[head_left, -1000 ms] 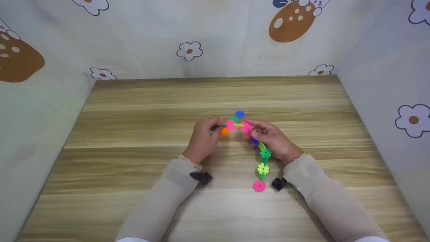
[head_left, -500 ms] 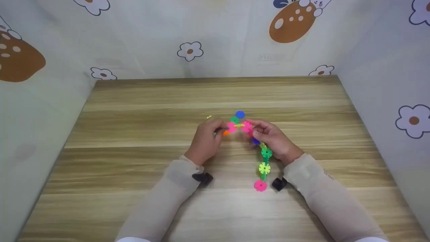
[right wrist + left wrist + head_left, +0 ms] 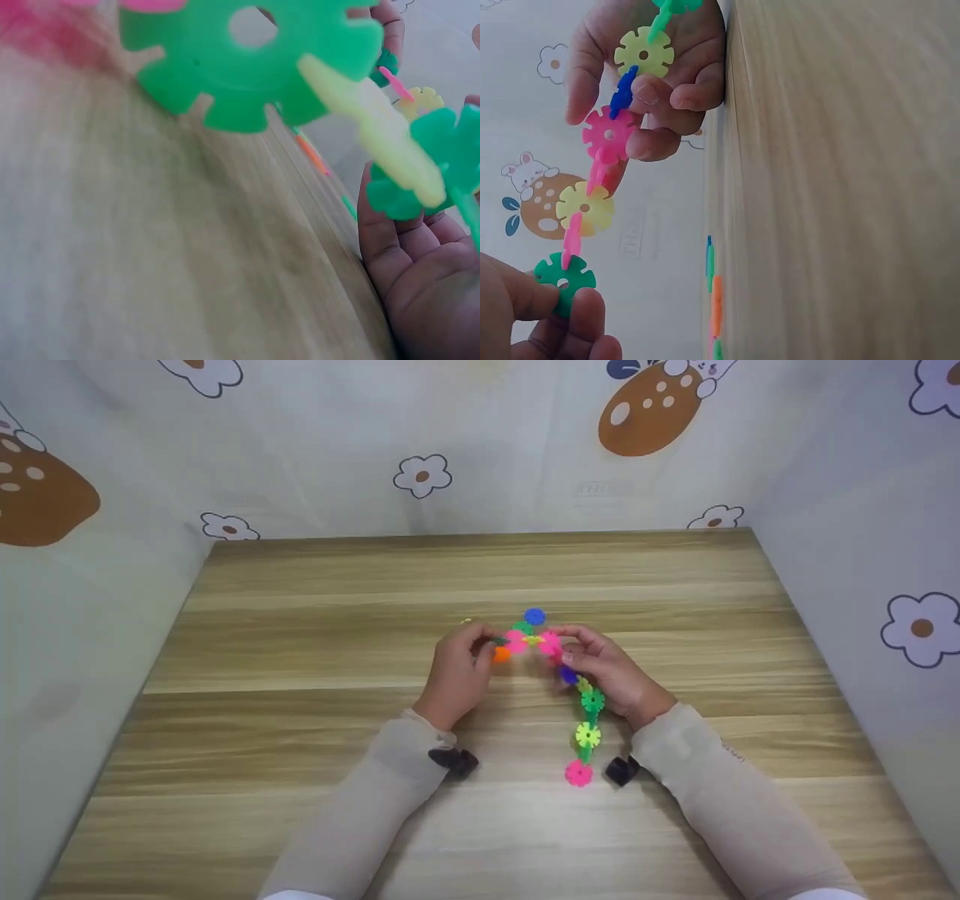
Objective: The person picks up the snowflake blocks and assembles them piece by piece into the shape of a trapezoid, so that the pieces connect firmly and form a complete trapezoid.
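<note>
A chain of slotted plastic flower discs (image 3: 588, 735) runs between both hands and trails toward the front. My left hand (image 3: 457, 671) pinches the green disc (image 3: 568, 300) at one end between thumb and fingers. Beyond it follow a pink disc (image 3: 571, 241), a yellow disc (image 3: 585, 208) and more pink ones. My right hand (image 3: 619, 675) holds the chain's middle, fingers curled beside the blue disc (image 3: 622, 94) and a pink disc (image 3: 609, 135). From there the loose part hangs down, ending in a pink disc (image 3: 579, 773). Large in the right wrist view is a green disc (image 3: 195, 60).
Behind the chain, a loose blue disc (image 3: 535, 616) and a green disc (image 3: 523, 627) lie on the wooden table (image 3: 300, 645). An orange disc (image 3: 501, 654) is beside the left fingers. A yellow disc (image 3: 466, 622) peeks out behind the left hand. Patterned cloth walls (image 3: 510, 450) surround the table.
The left hand shifted slightly right, then back left, uncovering more of the orange disc. A yellow disc has come into view behind it. The right hand stays nearly still, keeping its hold.
</note>
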`<state>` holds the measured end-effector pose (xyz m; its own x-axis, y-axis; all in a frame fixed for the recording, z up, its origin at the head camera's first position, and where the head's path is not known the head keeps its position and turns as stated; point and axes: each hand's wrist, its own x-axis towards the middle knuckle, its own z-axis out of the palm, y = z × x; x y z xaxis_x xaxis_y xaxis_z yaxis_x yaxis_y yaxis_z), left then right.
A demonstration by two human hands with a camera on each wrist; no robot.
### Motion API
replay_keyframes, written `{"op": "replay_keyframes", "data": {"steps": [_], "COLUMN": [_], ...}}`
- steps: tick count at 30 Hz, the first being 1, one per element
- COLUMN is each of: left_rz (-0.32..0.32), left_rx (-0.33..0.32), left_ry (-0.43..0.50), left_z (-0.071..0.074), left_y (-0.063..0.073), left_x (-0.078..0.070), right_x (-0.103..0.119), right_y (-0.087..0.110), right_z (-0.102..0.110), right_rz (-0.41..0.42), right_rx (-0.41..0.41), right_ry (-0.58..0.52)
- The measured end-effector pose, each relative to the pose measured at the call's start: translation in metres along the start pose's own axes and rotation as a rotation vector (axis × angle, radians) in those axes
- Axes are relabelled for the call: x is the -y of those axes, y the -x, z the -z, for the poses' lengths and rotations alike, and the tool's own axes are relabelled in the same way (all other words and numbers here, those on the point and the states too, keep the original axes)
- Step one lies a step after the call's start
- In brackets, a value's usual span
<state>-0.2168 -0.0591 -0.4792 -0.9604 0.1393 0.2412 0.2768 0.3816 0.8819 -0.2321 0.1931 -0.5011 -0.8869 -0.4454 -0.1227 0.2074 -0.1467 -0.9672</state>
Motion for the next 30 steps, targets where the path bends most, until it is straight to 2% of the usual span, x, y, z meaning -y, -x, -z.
{"op": "replay_keyframes", "data": {"steps": [5,12,17,21,23,25,30], "left_rz": [0.052,0.061,0.077,0.197,0.243,0.242,0.137], "left_rx": [0.022,0.084,0.137,0.164,0.211,0.297,0.527], "left_ry": [0.021,0.051,0.039,-0.036,-0.102,-0.175,-0.337], "left_z": [0.001,0.002,0.003,0.009,0.013,0.015,0.016], "left_y": [0.000,-0.001,-0.002,-0.005,-0.006,-0.007,-0.004], "left_x": [-0.003,-0.004,-0.002,0.001,0.001,0.002,0.001], "right_x": [0.000,0.001,0.000,-0.002,-0.003,-0.003,-0.005], "right_y": [-0.001,0.001,0.000,-0.003,-0.003,-0.003,-0.004], "right_z": [-0.001,-0.002,-0.004,-0.004,-0.003,-0.003,-0.003], "right_rz": [-0.012,-0.024,-0.019,-0.027,-0.032,-0.033,-0.036], "right_rx": [0.031,0.084,0.025,-0.058,-0.084,-0.099,-0.101], "right_ry": [-0.004,0.032,0.073,0.023,-0.002,-0.008,-0.030]}}
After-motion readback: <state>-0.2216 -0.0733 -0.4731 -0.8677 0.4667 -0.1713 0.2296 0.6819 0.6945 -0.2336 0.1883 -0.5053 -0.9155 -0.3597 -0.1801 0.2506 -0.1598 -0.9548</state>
